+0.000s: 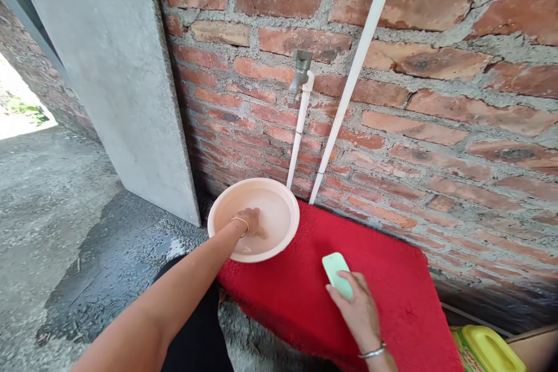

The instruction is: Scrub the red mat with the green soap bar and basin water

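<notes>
Right hand [362, 309] pinches the mint-green case [335, 267] toward 11 o'clock, long axis 11-to-5; left hand [250, 222] dips in the basin [261, 257], its hold impossible to tell.

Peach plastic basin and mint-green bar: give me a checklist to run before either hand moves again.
1. Right hand has the mint-green bar: ok, thumb and fingers are around its near end.
2. Bar lifted off the red surface: cannot tell from this angle.
3. Left hand free of objects: cannot tell; it is inside the peach plastic basin, with its palm hidden.
4. Basin's base fully supported: cannot tell; the underside is hidden.
5. Metal tap not running: ok, no stream shows.
6. Floor dry on the left: not ok, there is a dark wet patch.
</notes>
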Demonstrator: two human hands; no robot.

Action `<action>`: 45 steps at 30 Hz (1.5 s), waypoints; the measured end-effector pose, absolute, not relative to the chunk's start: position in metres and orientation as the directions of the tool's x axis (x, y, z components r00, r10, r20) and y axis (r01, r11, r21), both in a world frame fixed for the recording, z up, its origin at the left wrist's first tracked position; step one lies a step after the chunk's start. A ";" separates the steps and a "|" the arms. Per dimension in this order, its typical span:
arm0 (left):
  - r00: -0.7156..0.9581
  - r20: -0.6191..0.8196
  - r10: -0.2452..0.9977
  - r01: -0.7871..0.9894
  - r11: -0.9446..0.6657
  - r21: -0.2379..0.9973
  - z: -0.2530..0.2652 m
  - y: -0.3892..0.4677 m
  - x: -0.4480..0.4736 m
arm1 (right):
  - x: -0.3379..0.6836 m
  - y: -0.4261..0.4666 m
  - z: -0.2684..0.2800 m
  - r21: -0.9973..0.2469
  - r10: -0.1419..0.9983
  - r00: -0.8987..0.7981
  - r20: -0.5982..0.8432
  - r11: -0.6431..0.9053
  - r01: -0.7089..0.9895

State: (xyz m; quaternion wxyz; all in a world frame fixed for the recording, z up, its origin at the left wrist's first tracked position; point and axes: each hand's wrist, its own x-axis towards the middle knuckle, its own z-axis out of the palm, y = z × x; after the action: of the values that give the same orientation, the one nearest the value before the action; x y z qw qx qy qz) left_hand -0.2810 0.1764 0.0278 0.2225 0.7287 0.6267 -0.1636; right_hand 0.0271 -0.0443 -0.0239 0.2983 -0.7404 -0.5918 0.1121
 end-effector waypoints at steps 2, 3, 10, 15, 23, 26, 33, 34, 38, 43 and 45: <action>0.159 -0.518 0.841 0.987 -0.117 0.113 0.029 0.176 -0.281 | -0.002 -0.035 -0.025 -0.547 0.967 0.152 0.206 -0.014 0.837; 0.157 -0.519 0.840 0.987 -0.115 0.112 0.029 0.176 -0.281 | -0.012 -0.031 -0.025 -0.525 0.972 0.103 0.213 0.025 0.851; 0.150 -0.502 0.852 0.987 -0.098 0.128 0.028 0.175 -0.281 | 0.010 -0.020 -0.031 -0.462 0.962 0.151 0.227 -0.030 0.886; 0.159 -0.507 0.847 0.986 -0.107 0.129 0.029 0.175 -0.281 | 0.039 -0.024 -0.026 -0.499 0.912 0.353 0.211 -0.210 0.840; 0.157 -0.513 0.844 0.986 -0.103 0.132 0.030 0.175 -0.281 | -0.002 -0.002 -0.019 -0.594 0.961 0.147 0.236 0.023 0.804; 0.164 -0.510 0.845 0.985 -0.116 0.124 0.029 0.176 -0.282 | -0.005 0.011 -0.024 -0.575 0.965 0.095 0.243 0.064 0.816; 0.179 -0.512 0.840 0.983 -0.133 0.124 0.027 0.176 -0.283 | 0.026 0.030 -0.032 -0.523 0.954 0.231 0.191 -0.100 0.846; 0.179 -0.514 0.839 0.983 -0.136 0.120 0.027 0.176 -0.283 | 0.035 0.030 -0.031 -0.509 0.944 0.272 0.185 -0.145 0.849; 0.172 -0.512 0.842 0.985 -0.130 0.118 0.027 0.176 -0.284 | 0.082 0.024 -0.024 -0.451 0.885 0.447 0.129 -0.349 0.822; 0.171 -0.512 0.842 0.985 -0.131 0.114 0.025 0.177 -0.284 | 0.148 0.001 -0.015 -0.399 0.794 0.603 0.079 -0.529 0.749; 0.175 -0.515 0.839 0.984 -0.135 0.114 0.024 0.177 -0.285 | 0.172 -0.011 -0.013 -0.372 0.750 0.657 0.068 -0.592 0.715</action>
State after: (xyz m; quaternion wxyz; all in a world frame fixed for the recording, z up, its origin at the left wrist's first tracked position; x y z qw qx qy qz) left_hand -0.2846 0.1772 0.0242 0.2179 0.7347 0.6205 -0.1663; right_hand 0.1721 -0.0108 -0.0126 0.1867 -0.8910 -0.4110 0.0480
